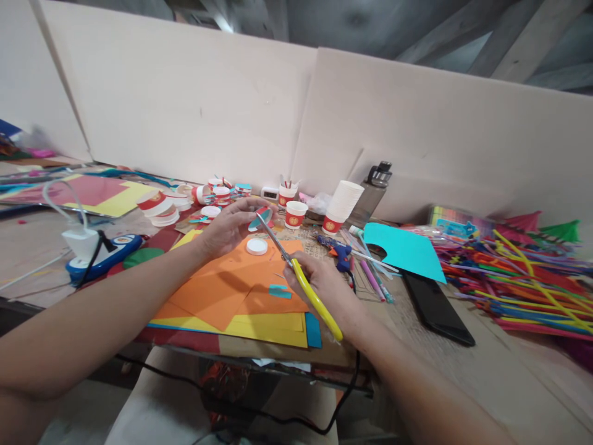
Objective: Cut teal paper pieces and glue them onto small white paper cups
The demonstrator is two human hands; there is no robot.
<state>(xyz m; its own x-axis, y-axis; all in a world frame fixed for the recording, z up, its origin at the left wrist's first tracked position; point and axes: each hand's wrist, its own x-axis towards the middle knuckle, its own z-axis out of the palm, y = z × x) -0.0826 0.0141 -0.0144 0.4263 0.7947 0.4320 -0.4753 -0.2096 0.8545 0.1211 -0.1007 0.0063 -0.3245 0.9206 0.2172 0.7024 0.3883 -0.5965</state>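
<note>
My left hand (231,225) pinches a small round piece (260,219) with teal and red on it, held up above the orange paper. My right hand (317,281) is closed around yellow-handled scissors (315,300), whose blades point up and left to the piece. The blade tips meet or overlap the edge of the piece; whether they are cutting it cannot be made out. Below the hands lie a white lid (256,246) and small teal strips (280,291) on the orange sheets (208,293).
Paper cups (295,215) stand behind the hands, with a stack (343,204) and a bottle (373,191) to their right. A glue gun (341,254), phone (438,309), teal sheet (407,247) and pipe cleaners (532,278) lie at the right. A power strip (106,259) sits left.
</note>
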